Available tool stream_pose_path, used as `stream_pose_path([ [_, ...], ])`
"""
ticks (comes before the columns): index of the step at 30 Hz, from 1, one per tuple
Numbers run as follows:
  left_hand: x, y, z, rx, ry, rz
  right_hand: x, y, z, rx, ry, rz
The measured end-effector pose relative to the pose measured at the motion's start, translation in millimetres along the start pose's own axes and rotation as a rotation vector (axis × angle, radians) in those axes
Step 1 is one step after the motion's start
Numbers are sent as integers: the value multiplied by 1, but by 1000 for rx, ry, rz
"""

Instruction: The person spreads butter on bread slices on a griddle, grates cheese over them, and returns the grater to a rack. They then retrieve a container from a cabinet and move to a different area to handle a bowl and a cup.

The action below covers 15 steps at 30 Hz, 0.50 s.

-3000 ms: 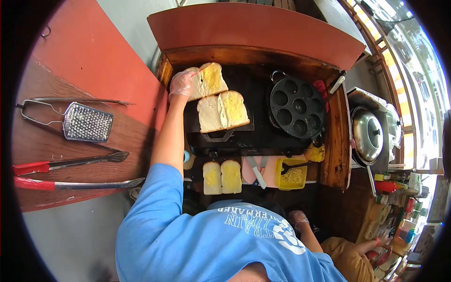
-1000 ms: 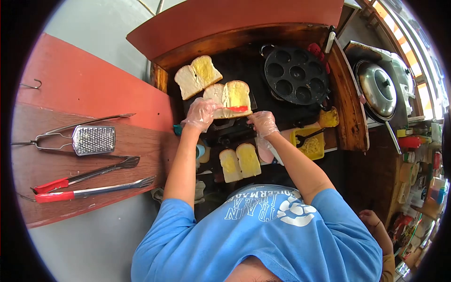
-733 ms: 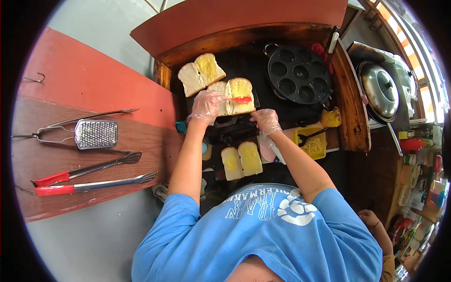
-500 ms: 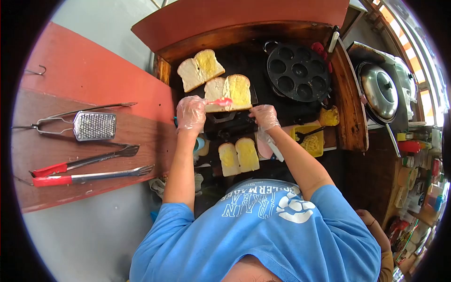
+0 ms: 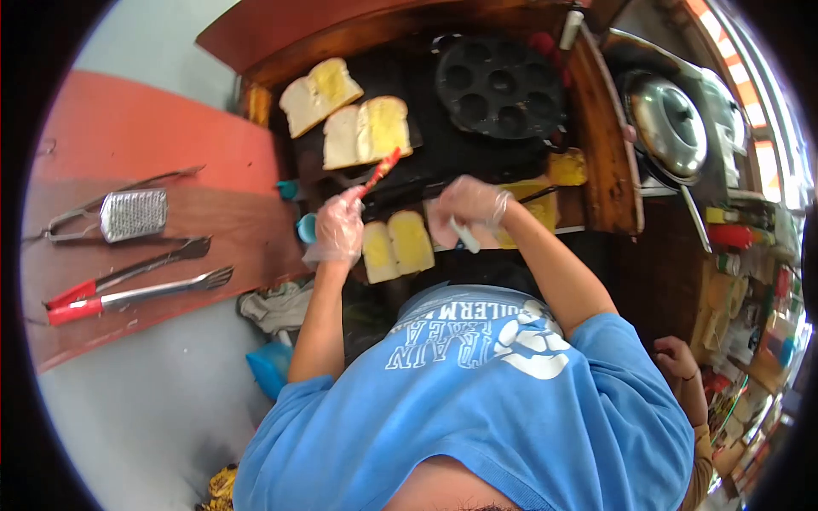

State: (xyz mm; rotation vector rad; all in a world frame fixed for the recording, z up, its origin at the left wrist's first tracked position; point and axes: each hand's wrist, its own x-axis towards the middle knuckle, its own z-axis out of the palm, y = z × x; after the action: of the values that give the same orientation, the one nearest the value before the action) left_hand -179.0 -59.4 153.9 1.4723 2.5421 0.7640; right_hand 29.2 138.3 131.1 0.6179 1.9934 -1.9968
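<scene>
My left hand (image 5: 340,228), in a clear plastic glove, is closed around a narrow red spatula (image 5: 380,173), held tilted with its tip close to the front edge of a bread pair. That pair of slices (image 5: 385,128) lies on the dark griddle, yellow spread on its right slice. My right hand (image 5: 474,203), also gloved, is over a pink board (image 5: 441,228), just above the white handle of a knife (image 5: 466,238); its fingers are curled down and blurred, so any hold is hidden. Nearer my body, between the hands, lie two yellow-spread slices (image 5: 399,247).
Another bread pair (image 5: 320,95) sits at the griddle's back left, beside a black round-welled pan (image 5: 501,89). A yellow tub (image 5: 537,204) stands right of my right hand. A grater (image 5: 135,213) and red-handled tongs (image 5: 141,294) hang at left. A lidded pot (image 5: 669,123) is at right.
My left hand has drawn the spatula back from over the bread and tilted it up. My right hand has left the bread edge and come back over the board. The view has shifted.
</scene>
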Motion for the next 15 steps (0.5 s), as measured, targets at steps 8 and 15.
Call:
stream_pose_path([
  [8,24,202,140,-87,-356,323,-147,65,-17,-110,-129,232],
  [15,77,313,259,239,-733,249,-216,110,-41,8,-5,357],
])
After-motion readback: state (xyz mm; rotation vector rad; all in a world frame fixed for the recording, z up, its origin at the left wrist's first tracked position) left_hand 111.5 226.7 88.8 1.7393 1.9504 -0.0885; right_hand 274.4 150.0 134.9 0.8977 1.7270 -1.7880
